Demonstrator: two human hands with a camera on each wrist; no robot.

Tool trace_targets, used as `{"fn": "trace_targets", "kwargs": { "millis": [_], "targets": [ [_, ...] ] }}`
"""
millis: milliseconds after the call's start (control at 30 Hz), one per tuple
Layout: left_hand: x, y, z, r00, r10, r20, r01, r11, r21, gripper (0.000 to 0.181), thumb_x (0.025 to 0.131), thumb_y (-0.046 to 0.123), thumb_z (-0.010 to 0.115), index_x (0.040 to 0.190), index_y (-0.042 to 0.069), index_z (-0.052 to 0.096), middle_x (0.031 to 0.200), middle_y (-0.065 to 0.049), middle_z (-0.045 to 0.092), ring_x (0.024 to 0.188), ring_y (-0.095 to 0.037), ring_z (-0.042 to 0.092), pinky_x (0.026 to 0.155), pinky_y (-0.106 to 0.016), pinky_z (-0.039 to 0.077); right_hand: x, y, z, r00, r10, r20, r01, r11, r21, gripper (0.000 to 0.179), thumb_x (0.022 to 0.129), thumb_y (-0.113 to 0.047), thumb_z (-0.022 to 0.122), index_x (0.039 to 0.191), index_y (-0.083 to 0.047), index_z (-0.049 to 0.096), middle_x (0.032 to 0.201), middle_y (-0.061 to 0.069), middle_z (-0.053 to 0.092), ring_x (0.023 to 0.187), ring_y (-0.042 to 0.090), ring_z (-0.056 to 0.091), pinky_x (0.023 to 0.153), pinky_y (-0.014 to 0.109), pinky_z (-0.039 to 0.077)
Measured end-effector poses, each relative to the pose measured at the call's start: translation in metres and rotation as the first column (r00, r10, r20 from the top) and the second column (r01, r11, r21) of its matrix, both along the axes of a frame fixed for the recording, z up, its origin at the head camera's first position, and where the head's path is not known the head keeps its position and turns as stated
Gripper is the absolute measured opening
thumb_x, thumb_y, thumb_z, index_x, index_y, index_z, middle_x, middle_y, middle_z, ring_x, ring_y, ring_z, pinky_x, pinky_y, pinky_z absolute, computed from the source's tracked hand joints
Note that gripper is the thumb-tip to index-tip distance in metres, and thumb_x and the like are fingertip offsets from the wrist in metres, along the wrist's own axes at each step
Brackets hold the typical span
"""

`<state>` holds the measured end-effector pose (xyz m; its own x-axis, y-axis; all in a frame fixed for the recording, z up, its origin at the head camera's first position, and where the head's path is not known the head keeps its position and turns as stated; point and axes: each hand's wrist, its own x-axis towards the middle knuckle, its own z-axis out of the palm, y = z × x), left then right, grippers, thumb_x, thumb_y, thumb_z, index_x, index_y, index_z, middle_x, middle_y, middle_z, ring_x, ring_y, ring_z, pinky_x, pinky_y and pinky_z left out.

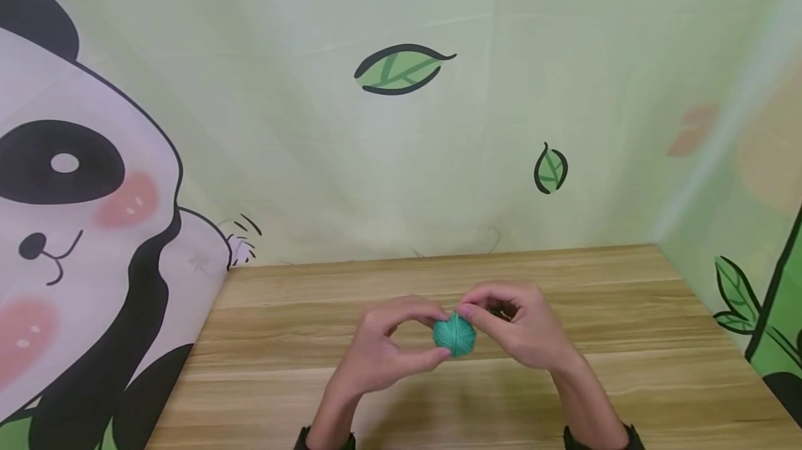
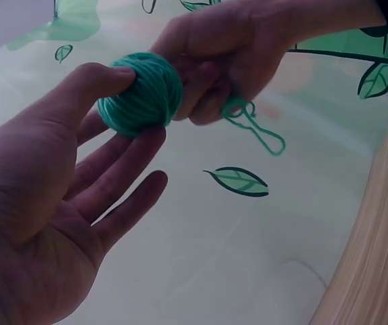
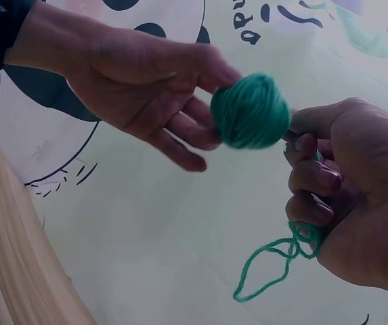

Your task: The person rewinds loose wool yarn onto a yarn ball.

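A small teal ball of yarn (image 1: 455,335) is held up over the wooden table by my left hand (image 1: 388,349), thumb on one side and fingertips on the other. Close against the ball's right side is my right hand (image 1: 516,321), its thumb and index finger pinching the yarn there. The other right fingers curl inward in the right wrist view, and a loose loop of yarn (image 3: 265,267) hangs out below them. That yarn loop (image 2: 265,135) also dangles from the right hand in the left wrist view. Strands wrap the ball (image 2: 141,93) in neat layers.
Beneath the hands lies a wood-grain table (image 1: 282,311). A pale green cloth backdrop (image 1: 301,122) with printed leaves stands behind it, and a large printed panda (image 1: 81,227) fills the left side. Dark sleeve cuffs (image 1: 604,439) show at the wrists.
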<state>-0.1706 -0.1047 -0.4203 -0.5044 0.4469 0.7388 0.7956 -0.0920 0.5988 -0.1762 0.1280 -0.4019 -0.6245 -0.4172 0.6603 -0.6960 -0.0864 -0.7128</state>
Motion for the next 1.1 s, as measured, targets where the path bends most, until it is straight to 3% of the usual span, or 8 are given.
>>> {"fn": "trace_targets", "kwargs": {
  "millis": [233,400,533,667,867,967,1100],
  "targets": [
    [-0.001,-0.002,-0.002,0.993,-0.102,0.052,0.098,0.993,0.068,0.04,0.074,-0.014,0.083,0.112,-0.009,0.069,0.106,-0.021,0.074,0.097,-0.026,0.07,0.08,-0.041,0.065,-0.007,-0.001,-0.007,0.999,-0.011,0.034,0.008,0.997,0.083,0.026,0.093,0.015,0.065,0.099,-0.007,0.078,0.078,0.002,0.072,0.053,0.009,0.047,0.039,0.019,0.041],
    [-0.001,-0.004,-0.001,0.993,-0.092,0.079,0.081,0.989,0.126,0.042,0.072,-0.021,0.08,0.112,-0.014,0.067,0.107,-0.026,0.072,0.097,-0.027,0.07,0.081,-0.042,0.065,-0.011,-0.001,-0.011,0.994,-0.087,0.072,0.071,0.977,0.202,0.018,0.1,-0.002,0.066,0.099,-0.012,0.08,0.074,-0.003,0.07,0.054,0.008,0.048,0.043,0.016,0.041],
    [0.003,-0.004,0.006,0.997,0.004,0.083,-0.018,0.986,0.167,0.042,0.074,-0.021,0.078,0.113,-0.014,0.066,0.107,-0.026,0.071,0.096,-0.026,0.071,0.084,-0.041,0.064,-0.013,-0.001,-0.013,0.991,-0.118,0.055,0.095,0.946,0.311,0.018,0.101,-0.009,0.066,0.098,-0.018,0.081,0.067,-0.009,0.062,0.054,0.005,0.047,0.044,0.015,0.04],
    [0.006,-0.002,0.017,0.987,0.151,0.046,-0.157,0.973,0.167,0.04,0.076,-0.017,0.08,0.113,-0.012,0.068,0.107,-0.024,0.072,0.096,-0.026,0.071,0.084,-0.039,0.064,-0.011,-0.004,-0.012,1.0,-0.022,0.017,0.015,0.936,0.351,0.018,0.101,-0.008,0.066,0.094,-0.019,0.079,0.064,-0.008,0.052,0.054,0.002,0.043,0.046,0.014,0.038],
    [0.004,0.0,0.021,0.934,0.343,-0.097,-0.333,0.938,0.1,0.039,0.074,-0.009,0.086,0.11,-0.007,0.072,0.104,-0.017,0.075,0.09,-0.02,0.072,0.08,-0.034,0.064,0.001,-0.009,0.003,0.998,0.063,-0.022,-0.054,0.954,0.295,0.02,0.096,0.006,0.067,0.091,-0.011,0.076,0.065,-0.002,0.055,0.057,0.0,0.043,0.046,0.014,0.039],
    [0.001,0.0,0.019,0.915,0.376,-0.149,-0.371,0.927,0.062,0.038,0.073,-0.006,0.087,0.109,-0.005,0.072,0.102,-0.014,0.076,0.088,-0.018,0.072,0.078,-0.034,0.064,0.007,-0.009,0.01,0.996,0.081,-0.026,-0.073,0.969,0.237,0.024,0.093,0.013,0.066,0.091,-0.009,0.075,0.066,0.001,0.056,0.056,0.003,0.043,0.046,0.014,0.038],
    [0.0,-0.001,0.016,0.92,0.353,-0.169,-0.355,0.935,0.018,0.037,0.073,-0.006,0.087,0.107,-0.004,0.072,0.1,-0.013,0.076,0.086,-0.017,0.071,0.076,-0.034,0.065,0.007,-0.006,0.009,0.996,0.091,-0.014,-0.087,0.981,0.171,0.027,0.092,0.015,0.066,0.096,-0.01,0.076,0.069,0.0,0.06,0.055,0.006,0.043,0.043,0.014,0.036]
  ]
}}
